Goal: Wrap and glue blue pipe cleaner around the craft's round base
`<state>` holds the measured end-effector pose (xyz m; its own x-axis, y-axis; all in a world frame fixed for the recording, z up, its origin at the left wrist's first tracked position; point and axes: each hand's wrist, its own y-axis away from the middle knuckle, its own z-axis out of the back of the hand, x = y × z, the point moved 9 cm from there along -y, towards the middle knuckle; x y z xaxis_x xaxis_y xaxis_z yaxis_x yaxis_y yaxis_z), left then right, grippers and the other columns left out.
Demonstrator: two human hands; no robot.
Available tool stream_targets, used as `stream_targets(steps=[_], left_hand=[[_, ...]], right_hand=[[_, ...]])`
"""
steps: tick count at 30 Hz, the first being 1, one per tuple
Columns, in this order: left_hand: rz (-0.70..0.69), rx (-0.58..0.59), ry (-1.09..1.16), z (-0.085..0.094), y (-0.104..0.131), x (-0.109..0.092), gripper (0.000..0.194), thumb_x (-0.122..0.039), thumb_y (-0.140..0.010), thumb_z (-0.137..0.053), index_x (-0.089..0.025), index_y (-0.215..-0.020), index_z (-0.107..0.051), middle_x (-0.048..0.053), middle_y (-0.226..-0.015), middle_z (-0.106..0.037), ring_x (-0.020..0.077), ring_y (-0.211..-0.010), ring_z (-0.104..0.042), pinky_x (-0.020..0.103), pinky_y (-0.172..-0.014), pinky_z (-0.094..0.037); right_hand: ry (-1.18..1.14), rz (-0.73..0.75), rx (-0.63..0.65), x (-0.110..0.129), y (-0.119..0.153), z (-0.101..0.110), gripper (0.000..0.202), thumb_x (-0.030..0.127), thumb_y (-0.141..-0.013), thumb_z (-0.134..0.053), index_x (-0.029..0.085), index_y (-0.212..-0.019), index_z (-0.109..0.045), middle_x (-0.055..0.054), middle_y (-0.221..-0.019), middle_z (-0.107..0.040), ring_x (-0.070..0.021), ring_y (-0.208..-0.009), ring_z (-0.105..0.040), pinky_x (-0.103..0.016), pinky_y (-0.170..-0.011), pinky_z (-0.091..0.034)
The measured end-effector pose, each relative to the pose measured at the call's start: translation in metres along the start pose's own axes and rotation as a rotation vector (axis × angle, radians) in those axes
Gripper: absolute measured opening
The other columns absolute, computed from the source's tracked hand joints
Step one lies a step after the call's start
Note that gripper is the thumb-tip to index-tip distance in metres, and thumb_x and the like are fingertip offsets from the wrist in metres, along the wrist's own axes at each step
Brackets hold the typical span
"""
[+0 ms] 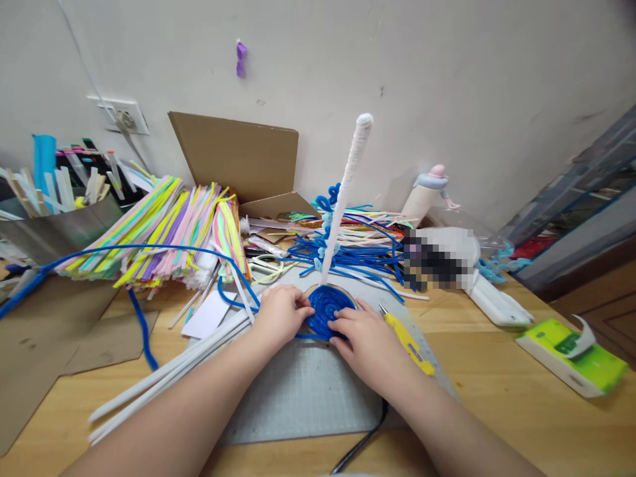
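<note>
A flat spiral coil of fuzzy blue pipe cleaner (325, 310) covers a round base whose pale edge shows around it. From the back of the coil rises a tall white wrapped stick (349, 179), tilted slightly right. At the coil's left edge, my left hand (282, 313) has thumb and forefinger pinched on the blue pipe cleaner. My right hand (370, 341) lies over the coil's right side, fingers apart and fingertips pressing on it. A loose blue strand (149, 248) arches across the left side towards my left hand.
Under the base lies a grey cutting mat (303, 391). A yellow hot glue gun (410, 341) rests right of my hand. White sticks (173, 371) lie left, before bundled pastel pipe cleaners (173, 232). Blue pipe cleaners (368, 255) lie behind; a green-and-white packet (571, 354) sits far right.
</note>
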<state>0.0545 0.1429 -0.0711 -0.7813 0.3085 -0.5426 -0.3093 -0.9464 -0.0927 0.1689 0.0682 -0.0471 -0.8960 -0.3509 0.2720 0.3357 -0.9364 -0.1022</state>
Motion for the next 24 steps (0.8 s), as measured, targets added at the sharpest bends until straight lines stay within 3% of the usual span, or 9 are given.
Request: stream_targets(steps=[8,13,16,19,24], left_hand=[[-0.149,0.051,-0.218,-0.003,0.003,-0.016,0.017,-0.027,-0.084,-0.056,-0.018,-0.073,-0.065,0.004,-0.079,-0.068,0.0205,-0.082,-0.06,0.033,-0.075,-0.036],[-0.037,-0.114,-0.336,0.028,-0.004,0.0,0.017,-0.026,-0.086,-0.052,-0.017,-0.08,-0.065,0.007,-0.087,-0.067,0.0242,-0.087,-0.059,0.036,-0.076,-0.034],[-0.016,-0.168,-0.316,0.04,-0.004,0.004,0.027,-0.033,-0.089,-0.049,-0.017,-0.074,-0.065,0.006,-0.078,-0.068,0.0219,-0.079,-0.059,0.034,-0.073,-0.034],[-0.097,-0.095,-0.205,0.033,-0.002,-0.004,0.041,-0.041,-0.091,-0.043,-0.017,-0.065,-0.064,0.004,-0.067,-0.065,0.0178,-0.069,-0.058,0.031,-0.068,-0.034],[-0.211,0.049,-0.02,0.011,0.005,-0.017,0.007,-0.027,-0.072,-0.07,-0.021,-0.072,-0.068,-0.001,-0.08,-0.066,0.0157,-0.081,-0.058,0.027,-0.074,-0.037]], right_hand=[[0.012,0.003,-0.002,0.001,0.001,0.0,0.018,0.02,-0.081,-0.061,0.023,-0.096,-0.072,-0.004,-0.097,-0.07,-0.0197,-0.096,-0.061,-0.044,-0.108,-0.026],[0.002,-0.006,-0.005,0.001,0.001,0.001,0.018,0.019,-0.081,-0.061,0.023,-0.095,-0.072,-0.005,-0.099,-0.07,-0.0206,-0.099,-0.061,-0.044,-0.108,-0.027],[0.001,-0.008,-0.003,0.002,0.0,0.001,0.018,0.019,-0.081,-0.062,0.023,-0.094,-0.073,-0.005,-0.1,-0.07,-0.0209,-0.099,-0.061,-0.044,-0.108,-0.027],[0.006,-0.008,-0.009,0.002,0.0,0.002,0.018,0.019,-0.081,-0.062,0.023,-0.095,-0.072,-0.004,-0.101,-0.07,-0.0212,-0.098,-0.061,-0.044,-0.108,-0.027],[0.01,-0.002,-0.006,0.002,0.0,0.001,0.019,0.019,-0.081,-0.062,0.023,-0.096,-0.072,-0.004,-0.099,-0.07,-0.0212,-0.097,-0.061,-0.045,-0.108,-0.028]])
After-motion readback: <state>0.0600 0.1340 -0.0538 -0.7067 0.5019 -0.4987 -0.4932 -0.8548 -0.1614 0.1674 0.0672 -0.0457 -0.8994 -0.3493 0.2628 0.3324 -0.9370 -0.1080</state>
